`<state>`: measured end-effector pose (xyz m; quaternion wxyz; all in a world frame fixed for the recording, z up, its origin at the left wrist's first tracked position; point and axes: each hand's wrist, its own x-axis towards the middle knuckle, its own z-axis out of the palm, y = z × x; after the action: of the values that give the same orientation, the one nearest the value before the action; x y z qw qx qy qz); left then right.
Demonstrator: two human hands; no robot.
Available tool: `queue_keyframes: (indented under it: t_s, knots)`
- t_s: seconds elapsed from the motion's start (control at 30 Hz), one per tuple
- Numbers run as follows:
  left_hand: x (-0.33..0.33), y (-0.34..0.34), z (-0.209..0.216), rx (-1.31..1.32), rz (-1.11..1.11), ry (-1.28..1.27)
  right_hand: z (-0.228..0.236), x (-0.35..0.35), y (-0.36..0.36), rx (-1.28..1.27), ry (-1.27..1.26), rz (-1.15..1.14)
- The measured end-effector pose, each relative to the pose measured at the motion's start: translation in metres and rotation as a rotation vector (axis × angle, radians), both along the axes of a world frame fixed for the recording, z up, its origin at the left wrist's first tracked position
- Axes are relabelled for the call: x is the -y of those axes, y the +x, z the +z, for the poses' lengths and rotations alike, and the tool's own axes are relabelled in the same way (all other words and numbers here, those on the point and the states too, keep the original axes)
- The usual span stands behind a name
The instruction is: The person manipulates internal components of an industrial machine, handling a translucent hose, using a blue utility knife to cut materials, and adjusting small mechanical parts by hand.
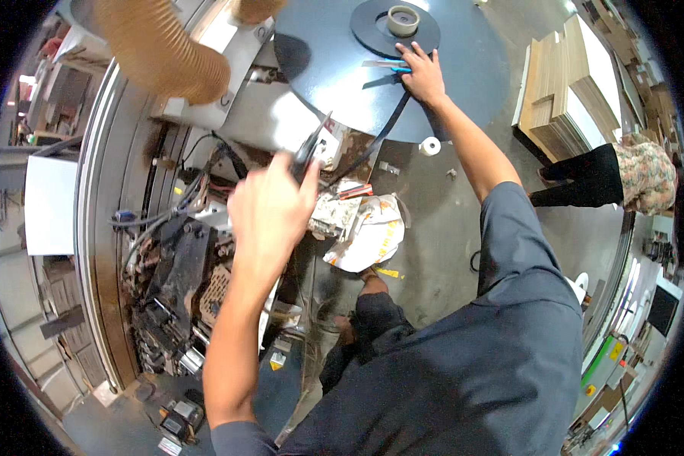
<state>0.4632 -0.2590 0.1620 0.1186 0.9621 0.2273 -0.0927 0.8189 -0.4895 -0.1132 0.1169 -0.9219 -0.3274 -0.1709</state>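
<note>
My left hand [270, 209] is raised over the machine and grips the dark band [310, 148] between fingers and thumb. The band runs from there up to a black coil [376, 34] lying flat on a round grey disc table [471, 83], with a tan core [403, 20] at its middle. My right hand [422, 76] is stretched out and pressed flat on the disc at the coil's edge, fingers spread over the band. A tool with a blue grip [391, 67] lies under its fingertips.
A ribbed tan hose [159, 45] hangs at upper left over open machine innards with cables [175, 258]. Crumpled paper [365, 232] lies on the floor. A white tape roll [430, 146] sits below the disc. Stacked boards [570, 83] and another person [631, 175] are at right.
</note>
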Motion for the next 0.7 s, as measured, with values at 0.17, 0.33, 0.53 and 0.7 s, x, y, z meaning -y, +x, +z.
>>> queue_keyframes:
  t_s: [0.17,0.33,0.53,0.7]
  knots:
    - [0.002,0.023,0.012,0.075,-0.111,0.038,0.000,-0.004,0.001,-0.001,0.037,0.005]
    - [-0.020,-0.087,-0.040,-0.100,0.127,-0.036,-0.005,-0.004,0.002,0.033,0.074,0.054]
    - [0.011,-0.300,-0.099,-0.302,0.503,-0.231,-0.009,-0.006,0.007,-0.006,0.075,0.062]
    - [0.026,-0.448,-0.104,-0.410,0.825,-0.106,-0.011,0.002,0.021,-0.161,0.110,0.070]
